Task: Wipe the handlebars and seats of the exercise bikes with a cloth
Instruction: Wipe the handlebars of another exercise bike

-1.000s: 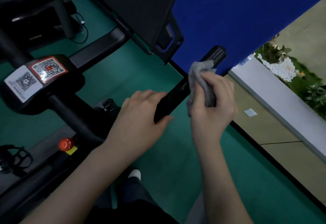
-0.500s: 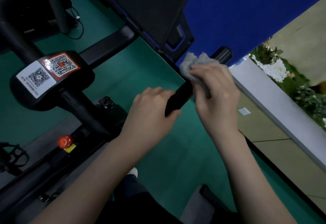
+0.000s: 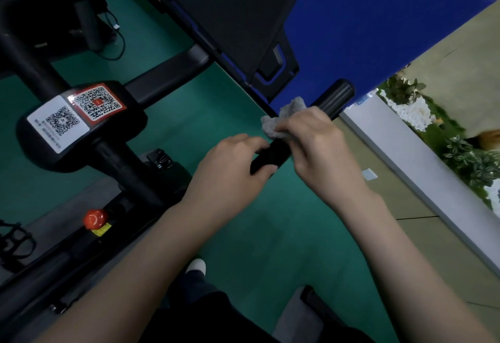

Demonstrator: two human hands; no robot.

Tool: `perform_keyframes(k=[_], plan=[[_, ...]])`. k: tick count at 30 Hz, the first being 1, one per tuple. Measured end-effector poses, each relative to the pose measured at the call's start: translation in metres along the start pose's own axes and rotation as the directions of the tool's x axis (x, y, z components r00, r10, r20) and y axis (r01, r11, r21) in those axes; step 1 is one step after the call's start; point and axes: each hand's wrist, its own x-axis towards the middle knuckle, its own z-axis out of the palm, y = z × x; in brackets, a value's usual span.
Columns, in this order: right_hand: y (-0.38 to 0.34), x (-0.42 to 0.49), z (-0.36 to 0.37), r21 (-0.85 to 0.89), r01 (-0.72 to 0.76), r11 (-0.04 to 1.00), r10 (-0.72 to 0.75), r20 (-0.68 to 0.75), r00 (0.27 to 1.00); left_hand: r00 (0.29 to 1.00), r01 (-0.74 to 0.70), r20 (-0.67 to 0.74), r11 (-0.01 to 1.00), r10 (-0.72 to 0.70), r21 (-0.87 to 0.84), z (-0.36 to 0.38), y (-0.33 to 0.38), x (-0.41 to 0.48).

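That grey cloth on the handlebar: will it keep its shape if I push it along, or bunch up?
The grey cloth is probably floppy: it sits crumpled under the right hand. Pushed along the handlebar, it will likely bunch rather than slide flat. It looks light.

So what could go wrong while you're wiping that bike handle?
The cloth is bunched up under the right hand, so it might slide over the handlebar and miss spots, like the bare tip. The left hand grips the same bar close by, so the part under it could stay unwiped. A loose cable lies on the floor behind the bike, so someone stepping that way might trip.
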Motion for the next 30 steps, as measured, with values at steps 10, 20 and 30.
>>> perform_keyframes(k=[10,20,30], plan=[[0.052,0.056,-0.074,-0.021,-0.207,0.978,0.206,-0.041,0.978,1.000,0.013,-0.005,1.000,-0.013,-0.029,0.001,0.002,0.009],[0.038,0.094,-0.060,-0.052,-0.109,0.993,0.118,0.616,0.779,1.000,0.027,0.001,0.999,-0.027,-0.032,0.005,0.001,0.013],[0.048,0.097,-0.049,-0.109,-0.077,0.991,0.128,0.622,0.773,0.999,0.049,0.006,0.996,-0.048,-0.075,0.007,-0.002,0.015]])
